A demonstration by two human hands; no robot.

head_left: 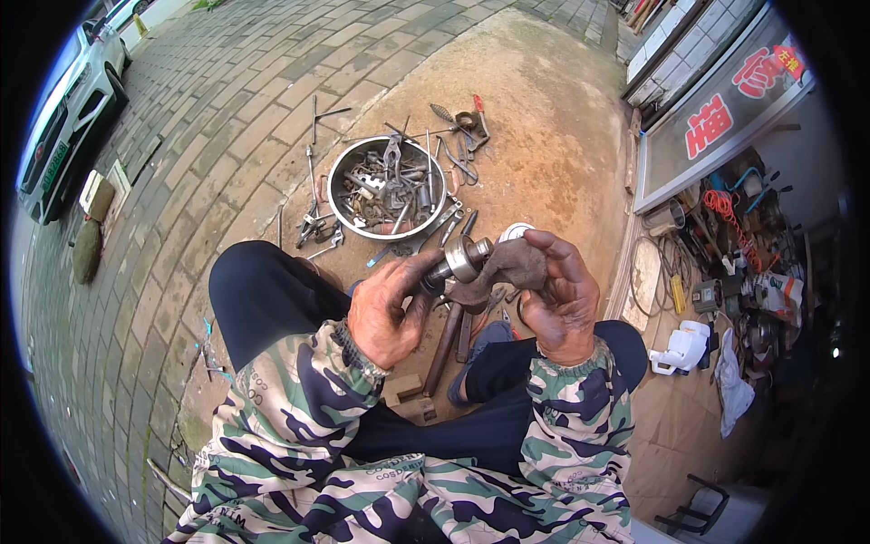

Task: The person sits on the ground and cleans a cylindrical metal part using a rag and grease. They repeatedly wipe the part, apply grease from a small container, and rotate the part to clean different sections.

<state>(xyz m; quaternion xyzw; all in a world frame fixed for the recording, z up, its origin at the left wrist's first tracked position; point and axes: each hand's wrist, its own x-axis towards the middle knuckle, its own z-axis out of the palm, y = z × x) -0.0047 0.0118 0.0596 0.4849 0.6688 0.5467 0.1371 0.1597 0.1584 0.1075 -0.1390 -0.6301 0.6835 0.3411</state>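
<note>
My left hand [390, 313] is closed around a dark metal shaft with a shiny ring-shaped bearing [461, 259] on it. The shaft's bright end points away to the right. A grey-brown rag [515, 267] is pinched in the fingers of my right hand [564, 304], and its loose part hangs against the shaft. Just beyond the rag shows a round white piece [517, 231], partly covered; whether my right fingers touch it I cannot tell. Below my hands, between my legs, a brown rod-like handle [442, 352] leans near some wooden blocks [404, 388].
Ahead stands a metal basin [332, 195] full of tools and parts, with pliers [462, 168] and other tools strewn around it. On the right are a white jug [681, 347], coiled orange hose [725, 210] and a glass door panel [707, 113]. A white car [77, 109] is parked far left.
</note>
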